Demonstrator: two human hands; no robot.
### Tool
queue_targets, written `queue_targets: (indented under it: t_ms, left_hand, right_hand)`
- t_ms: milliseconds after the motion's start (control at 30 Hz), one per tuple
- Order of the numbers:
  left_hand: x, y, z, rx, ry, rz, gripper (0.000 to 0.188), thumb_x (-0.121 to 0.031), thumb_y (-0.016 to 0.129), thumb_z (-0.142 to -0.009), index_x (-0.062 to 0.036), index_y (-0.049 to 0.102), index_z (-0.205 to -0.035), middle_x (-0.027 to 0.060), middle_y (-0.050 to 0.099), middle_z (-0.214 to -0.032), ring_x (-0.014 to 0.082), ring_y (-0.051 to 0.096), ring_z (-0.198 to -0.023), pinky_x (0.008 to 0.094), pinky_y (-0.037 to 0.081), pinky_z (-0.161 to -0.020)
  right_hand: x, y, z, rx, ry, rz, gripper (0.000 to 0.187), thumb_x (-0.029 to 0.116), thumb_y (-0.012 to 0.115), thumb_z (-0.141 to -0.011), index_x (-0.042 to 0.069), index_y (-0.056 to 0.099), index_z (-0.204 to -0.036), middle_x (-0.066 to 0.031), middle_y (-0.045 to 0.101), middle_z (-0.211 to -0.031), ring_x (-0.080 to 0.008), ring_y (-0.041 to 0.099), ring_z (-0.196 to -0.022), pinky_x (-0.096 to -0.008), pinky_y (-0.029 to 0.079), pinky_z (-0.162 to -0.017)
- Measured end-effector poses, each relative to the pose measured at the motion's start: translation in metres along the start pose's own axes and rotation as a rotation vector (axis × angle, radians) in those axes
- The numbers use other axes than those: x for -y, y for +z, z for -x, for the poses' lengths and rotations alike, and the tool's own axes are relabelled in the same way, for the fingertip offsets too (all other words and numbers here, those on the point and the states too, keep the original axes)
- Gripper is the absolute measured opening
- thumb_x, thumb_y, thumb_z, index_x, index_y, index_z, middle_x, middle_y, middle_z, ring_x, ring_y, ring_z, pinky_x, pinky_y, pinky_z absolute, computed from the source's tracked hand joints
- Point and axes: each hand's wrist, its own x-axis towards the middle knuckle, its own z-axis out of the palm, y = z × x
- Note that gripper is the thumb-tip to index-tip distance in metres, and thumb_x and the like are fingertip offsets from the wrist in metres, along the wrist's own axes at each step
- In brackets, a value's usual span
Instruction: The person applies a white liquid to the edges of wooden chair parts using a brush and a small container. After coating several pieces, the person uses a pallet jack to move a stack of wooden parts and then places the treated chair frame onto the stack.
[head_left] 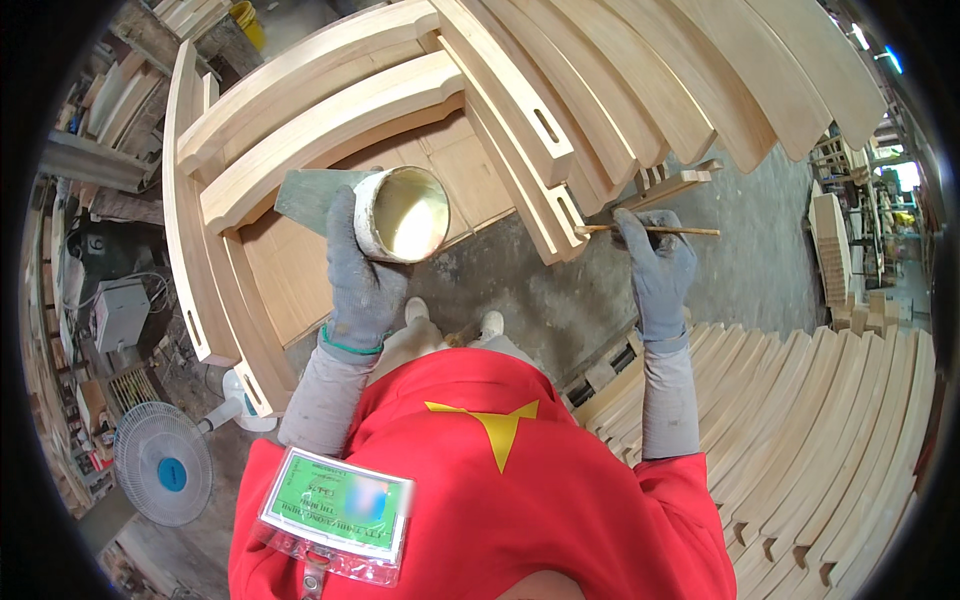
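Note:
My left hand (pixel 362 275), in a grey knit glove, is closed round a whitish tub (pixel 376 225) tilted so that its pale creamy liquid (pixel 412 225) shows. Against the tub's left side is a flat grey-green piece (pixel 308 197); whether my fingers grip it too I cannot tell. In my gloved right hand (pixel 658 270) a thin wooden stick (pixel 690 231) lies pinched, nearly level. Its left tip is at the slot in the end of a pale wooden rail (pixel 560 222). Above that, another wooden rail (pixel 535 120) has a similar slot.
Curved wooden frame parts (pixel 330 140) stand ahead on cardboard (pixel 290 280). Wide curved wooden pieces (pixel 690 70) overhang at the upper right. Rows of shaped wooden parts (pixel 800 420) stand close on my right. A fan (pixel 165 465) is at the lower left.

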Motion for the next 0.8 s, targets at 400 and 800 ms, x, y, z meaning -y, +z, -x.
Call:
queue_targets:
  t_ms: [400,800]
  left_hand:
    - [0.017,-0.022,0.003,0.042,0.084,-0.429,0.052,0.0,0.053,-0.088,-0.0048,0.028,-0.133,0.0133,0.044,-0.129,0.0224,0.048,-0.116,0.0355,0.043,-0.097]
    - [-0.003,-0.025,-0.005,-0.023,0.13,-0.548,0.067,-0.003,0.072,-0.072,-0.0024,0.036,-0.129,0.014,0.05,-0.123,0.0225,0.051,-0.112,0.0332,0.044,-0.094]
  right_hand:
    - [0.0,0.014,-0.007,-0.024,-0.047,0.012,0.014,0.013,0.067,-0.082,0.0,0.061,-0.08,-0.0048,0.06,-0.068,-0.0094,0.052,-0.062,-0.0247,0.043,-0.058]
    - [-0.018,0.024,-0.025,0.009,-0.248,0.088,0.016,0.015,0.067,-0.082,0.0,0.062,-0.081,-0.005,0.058,-0.066,-0.0096,0.052,-0.06,-0.0256,0.043,-0.056]
